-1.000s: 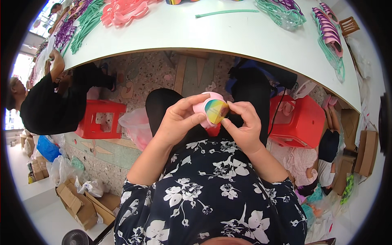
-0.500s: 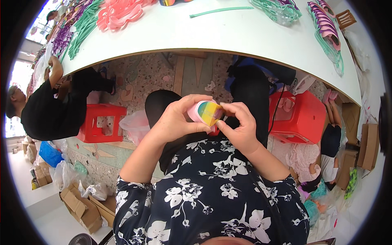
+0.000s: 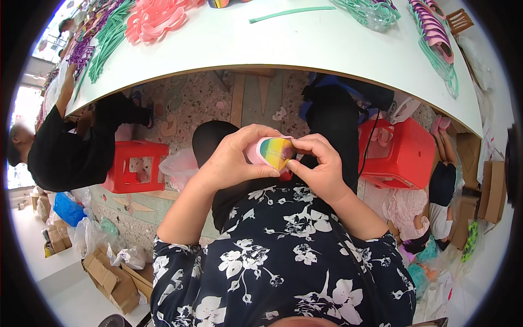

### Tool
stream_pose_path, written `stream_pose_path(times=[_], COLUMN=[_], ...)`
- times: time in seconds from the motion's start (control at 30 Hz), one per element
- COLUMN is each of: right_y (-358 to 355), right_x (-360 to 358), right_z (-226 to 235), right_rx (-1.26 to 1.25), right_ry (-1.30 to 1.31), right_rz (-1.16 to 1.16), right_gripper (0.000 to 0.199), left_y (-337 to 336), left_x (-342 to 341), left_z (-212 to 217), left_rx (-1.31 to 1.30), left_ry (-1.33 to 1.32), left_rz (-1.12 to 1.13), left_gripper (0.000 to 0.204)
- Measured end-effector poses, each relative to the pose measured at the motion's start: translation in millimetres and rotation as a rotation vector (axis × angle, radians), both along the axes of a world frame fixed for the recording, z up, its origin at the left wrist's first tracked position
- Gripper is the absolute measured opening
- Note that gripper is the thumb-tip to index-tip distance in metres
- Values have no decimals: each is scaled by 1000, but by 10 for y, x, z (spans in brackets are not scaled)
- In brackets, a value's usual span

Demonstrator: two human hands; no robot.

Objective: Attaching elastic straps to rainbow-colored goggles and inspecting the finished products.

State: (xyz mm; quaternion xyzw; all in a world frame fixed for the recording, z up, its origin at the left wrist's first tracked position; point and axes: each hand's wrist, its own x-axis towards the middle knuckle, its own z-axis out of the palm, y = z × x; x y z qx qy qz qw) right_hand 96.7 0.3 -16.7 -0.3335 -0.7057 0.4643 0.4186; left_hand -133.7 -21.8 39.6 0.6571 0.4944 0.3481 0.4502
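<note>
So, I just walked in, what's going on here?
Someone is handling a small pink piece: the left hand holds it, the right hand pinches the edge of its rainbow-coloured panel. Pink loops and green strips lie on the white table ahead. To the left, a person in black is at the same table.

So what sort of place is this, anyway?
Probably a small workshop for handwork: heaps of coral-pink bands and green cords lie on a long white table, another person in black is at its edge, and an open cardboard box shows at lower left.
</note>
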Motion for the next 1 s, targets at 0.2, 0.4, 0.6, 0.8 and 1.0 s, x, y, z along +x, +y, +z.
stream_pose_path(times=[0.2, 0.4, 0.6, 0.8, 1.0], right_y=[-8, 129, 163, 156, 157], right_x=[-3, 103, 104, 108, 91], right_z=[6, 133, 34, 10, -103], right_rx=[-32, 56, -307, -838, -803], right_ry=[14, -79, 240, 464, 527], right_rz=[11, 6, 188, 408, 328], right_gripper=[38, 38, 42, 33, 16], left_y=[46, -62, -79, -76, -98], left_x=[23, -25, -83, -87, -59], left_z=[17, -135, -65, -71, -131], left_rx=[92, -89, -84, -45, -124], left_ry=[84, -178, -274, -271, -389], left_rz=[-53, 62, -13, -52, -17], left_gripper=[67, 67, 68, 71, 69])
